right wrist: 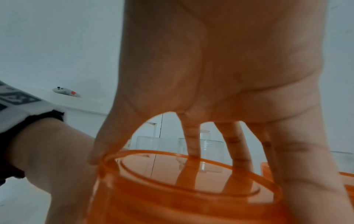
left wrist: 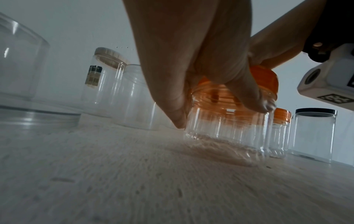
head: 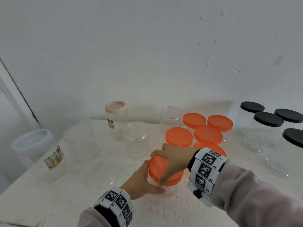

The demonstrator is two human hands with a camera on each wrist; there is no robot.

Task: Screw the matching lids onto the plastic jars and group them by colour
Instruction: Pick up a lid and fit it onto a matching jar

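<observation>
Jar point(head: 164, 185) is standing near the front of the table point(head: 49, 202), left hand point(head: 141, 181) clasping its clear wall while right hand point(head: 172, 161) is gripping the orange lid point(head: 157, 167) from above. The lid is sitting tilted; turning it now is likely risking crossed threads, or the thin wall buckling under squeeze.

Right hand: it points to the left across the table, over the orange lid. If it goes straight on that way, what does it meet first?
Probably the lidless clear jar just beyond the fingertips of the right hand. The hand sits at about lid height on the orange lid, so it might pass over the rim; depth is unclear.
</observation>
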